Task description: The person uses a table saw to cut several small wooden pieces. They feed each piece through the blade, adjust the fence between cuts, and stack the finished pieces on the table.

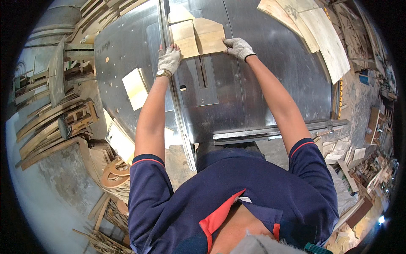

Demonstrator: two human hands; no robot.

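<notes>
On the metal saw table (287,97) lies a light plywood piece (209,36), divided by a line down its middle, over the blade slot. My left hand (169,59), in a pale fingertip-less glove with a watch at the wrist, grips its lower left corner beside a long metal rail (179,122). My right hand (239,48), gloved too, is closed on its right edge. A smaller pale offcut (179,12) lies just beyond. Whether a blade is under the piece is hidden.
Plywood sheets (317,38) lie at the table's far right, small boards (133,89) at its left. A metal bar (249,137) runs along the near edge. Stacks of timber (55,131) and curved cutouts (114,173) stand at left; scrap wood (359,194) is piled at lower right.
</notes>
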